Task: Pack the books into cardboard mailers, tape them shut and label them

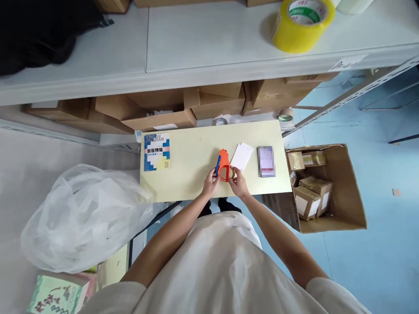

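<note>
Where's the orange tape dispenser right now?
In the head view, the orange tape dispenser is between the left hand and the right hand, over the pale table, just left of the white papers.

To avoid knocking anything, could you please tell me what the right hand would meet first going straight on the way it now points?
The right hand would first meet the roll of tape at its fingertips, then probably the orange dispenser just beyond, though the depth between them is unclear.
</note>
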Action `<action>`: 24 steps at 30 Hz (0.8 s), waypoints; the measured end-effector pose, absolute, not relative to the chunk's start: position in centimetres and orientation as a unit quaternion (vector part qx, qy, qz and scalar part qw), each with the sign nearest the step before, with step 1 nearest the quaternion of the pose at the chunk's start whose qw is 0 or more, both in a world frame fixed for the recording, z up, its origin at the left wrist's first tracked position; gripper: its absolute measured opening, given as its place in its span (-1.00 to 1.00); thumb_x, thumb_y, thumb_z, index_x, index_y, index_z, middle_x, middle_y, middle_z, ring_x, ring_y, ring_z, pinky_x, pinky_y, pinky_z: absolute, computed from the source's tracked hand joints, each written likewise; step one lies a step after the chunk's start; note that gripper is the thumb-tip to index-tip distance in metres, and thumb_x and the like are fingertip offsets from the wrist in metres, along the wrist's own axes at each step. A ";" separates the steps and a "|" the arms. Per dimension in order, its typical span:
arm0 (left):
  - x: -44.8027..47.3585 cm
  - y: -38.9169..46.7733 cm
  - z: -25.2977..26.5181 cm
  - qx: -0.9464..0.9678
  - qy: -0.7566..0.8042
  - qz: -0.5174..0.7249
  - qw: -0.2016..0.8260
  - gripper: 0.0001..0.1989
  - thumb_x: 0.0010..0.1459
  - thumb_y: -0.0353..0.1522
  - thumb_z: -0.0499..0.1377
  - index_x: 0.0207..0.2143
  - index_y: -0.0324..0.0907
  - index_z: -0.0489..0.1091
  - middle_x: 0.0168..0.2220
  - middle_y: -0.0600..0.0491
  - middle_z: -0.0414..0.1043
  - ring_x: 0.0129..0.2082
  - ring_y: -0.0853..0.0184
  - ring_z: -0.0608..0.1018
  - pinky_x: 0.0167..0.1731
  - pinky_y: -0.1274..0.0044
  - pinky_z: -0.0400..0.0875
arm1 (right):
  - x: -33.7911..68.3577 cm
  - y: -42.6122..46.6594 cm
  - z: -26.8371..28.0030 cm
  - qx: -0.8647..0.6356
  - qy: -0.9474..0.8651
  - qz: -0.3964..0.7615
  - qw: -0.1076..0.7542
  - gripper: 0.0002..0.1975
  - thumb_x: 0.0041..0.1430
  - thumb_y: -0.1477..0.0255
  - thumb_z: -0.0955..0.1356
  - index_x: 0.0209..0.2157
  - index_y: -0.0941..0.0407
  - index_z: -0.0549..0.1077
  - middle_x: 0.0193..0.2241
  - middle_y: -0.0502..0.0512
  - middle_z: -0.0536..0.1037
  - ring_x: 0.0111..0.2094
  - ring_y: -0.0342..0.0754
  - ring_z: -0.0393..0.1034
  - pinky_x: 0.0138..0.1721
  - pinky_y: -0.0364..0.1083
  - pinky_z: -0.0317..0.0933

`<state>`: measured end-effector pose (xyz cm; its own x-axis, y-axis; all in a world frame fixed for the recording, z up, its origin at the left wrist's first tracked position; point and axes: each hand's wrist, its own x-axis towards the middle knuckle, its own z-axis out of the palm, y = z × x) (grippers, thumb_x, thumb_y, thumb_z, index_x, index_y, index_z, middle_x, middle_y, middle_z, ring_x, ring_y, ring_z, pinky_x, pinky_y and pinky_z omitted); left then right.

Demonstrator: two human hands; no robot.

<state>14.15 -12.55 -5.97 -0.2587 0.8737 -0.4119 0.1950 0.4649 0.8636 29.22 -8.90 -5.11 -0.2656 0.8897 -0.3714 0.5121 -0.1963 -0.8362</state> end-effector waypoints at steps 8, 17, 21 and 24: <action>15.2 -13.6 -7.7 0.365 0.675 0.348 0.538 -0.50 0.20 -0.35 0.07 0.19 -0.18 0.14 0.11 -0.10 0.35 0.01 0.28 0.47 0.03 0.40 0.36 | 31.6 -9.2 -6.8 -0.595 -0.590 0.528 0.136 -0.38 0.08 0.32 0.28 0.19 0.10 0.10 0.04 0.25 0.41 -0.36 -0.06 0.40 -0.18 0.03 0.35; 15.2 -13.3 -7.7 0.337 0.664 0.330 0.580 -0.37 0.20 -0.25 0.09 0.27 -0.21 0.03 0.21 -0.17 0.23 0.11 0.20 0.41 0.09 0.38 0.31 | 32.5 -9.4 -6.3 -0.630 -0.572 0.504 0.150 -0.29 0.09 0.18 0.29 0.22 0.14 0.07 0.15 0.33 0.28 -0.27 -0.02 0.44 -0.14 0.02 0.35; 13.1 -14.2 -6.3 0.311 0.680 0.338 0.572 -0.39 0.19 -0.27 0.11 0.25 -0.25 0.07 0.24 -0.22 0.15 0.14 0.17 0.39 0.10 0.38 0.30 | 32.9 -9.8 -5.7 -0.653 -0.572 0.466 0.172 -0.26 0.08 0.11 0.28 0.21 0.15 0.06 0.18 0.41 0.17 -0.25 0.01 0.43 -0.20 0.01 0.39; 10.9 -15.7 -4.7 0.289 0.692 0.347 0.563 -0.48 0.17 -0.27 0.14 0.17 -0.23 0.20 0.21 -0.22 0.21 0.12 0.16 0.40 0.06 0.38 0.35 | 33.6 -9.7 -4.9 -0.648 -0.610 0.407 0.206 -0.28 0.10 0.12 0.26 0.22 0.11 0.01 0.19 0.42 0.11 -0.16 0.08 0.40 -0.28 0.04 0.42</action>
<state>10.91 -15.68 -4.73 -0.1978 0.7912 -0.5787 0.0086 0.5917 0.8061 33.60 -9.74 -4.87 -0.0764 0.9578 -0.2770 0.6229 -0.1711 -0.7634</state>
